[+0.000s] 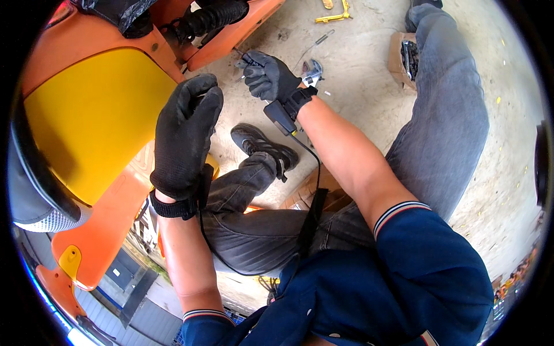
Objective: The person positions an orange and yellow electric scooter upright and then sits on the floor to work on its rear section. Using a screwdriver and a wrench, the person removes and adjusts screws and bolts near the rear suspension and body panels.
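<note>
My left hand, in a black work glove, is raised beside a yellow panel on an orange vehicle body. Its fingers bend loosely toward the thumb, with a narrow gap and nothing visible between them. Farther forward and to the right, my right hand, also gloved, is closed in front of the end of an orange arm. A thin dark piece sticks out at its fingers; its kind is too small to tell. On the floor beside the right wrist lies a silver adjustable wrench.
A black coil spring damper sits within the orange body. A yellow bracket and a thin metal spring lie on the concrete floor. One cardboard box holding dark parts stands near my right leg; another carton is beneath me.
</note>
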`<state>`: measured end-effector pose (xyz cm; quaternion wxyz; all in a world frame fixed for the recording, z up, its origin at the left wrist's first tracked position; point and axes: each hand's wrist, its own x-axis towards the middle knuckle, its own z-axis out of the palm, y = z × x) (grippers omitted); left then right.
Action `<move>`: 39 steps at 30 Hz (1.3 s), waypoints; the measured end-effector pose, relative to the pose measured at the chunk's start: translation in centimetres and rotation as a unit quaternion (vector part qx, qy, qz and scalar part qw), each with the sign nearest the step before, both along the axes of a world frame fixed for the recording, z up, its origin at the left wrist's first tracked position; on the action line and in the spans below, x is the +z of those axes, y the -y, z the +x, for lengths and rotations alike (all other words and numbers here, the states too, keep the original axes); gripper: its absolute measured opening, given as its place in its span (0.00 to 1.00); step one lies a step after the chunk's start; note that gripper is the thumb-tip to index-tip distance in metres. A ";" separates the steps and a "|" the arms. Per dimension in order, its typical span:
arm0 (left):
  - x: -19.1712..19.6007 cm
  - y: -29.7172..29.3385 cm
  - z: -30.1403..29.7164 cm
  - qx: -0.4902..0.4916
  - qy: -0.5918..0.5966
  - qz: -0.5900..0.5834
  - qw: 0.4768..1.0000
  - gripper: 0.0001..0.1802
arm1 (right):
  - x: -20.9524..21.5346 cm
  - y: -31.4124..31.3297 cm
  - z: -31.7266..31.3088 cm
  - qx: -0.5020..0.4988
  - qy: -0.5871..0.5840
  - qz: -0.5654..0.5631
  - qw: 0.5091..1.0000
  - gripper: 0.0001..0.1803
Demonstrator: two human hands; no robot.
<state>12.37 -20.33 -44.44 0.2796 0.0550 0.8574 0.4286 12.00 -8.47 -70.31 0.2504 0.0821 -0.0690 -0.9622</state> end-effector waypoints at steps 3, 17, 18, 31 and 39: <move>0.0 -0.4 0.2 0.013 0.005 -0.001 1.000 0.15 | -1.1 0.2 -0.3 0.004 -0.040 -0.075 0.996 0.21; -0.5 -0.7 0.6 0.027 0.012 0.023 0.999 0.16 | 0.2 -0.2 -0.3 0.012 0.011 -0.067 0.998 0.17; -0.4 -0.7 0.5 0.034 0.024 0.020 0.999 0.16 | 0.2 0.0 -0.3 0.007 0.018 -0.085 0.996 0.16; -0.5 -0.6 0.5 0.023 0.042 0.021 0.999 0.16 | 2.9 -0.3 0.0 -0.048 0.062 0.315 0.946 0.18; -0.6 -0.9 0.5 0.026 0.029 0.012 0.999 0.15 | 1.1 -1.0 -0.9 0.023 0.026 0.060 0.998 0.18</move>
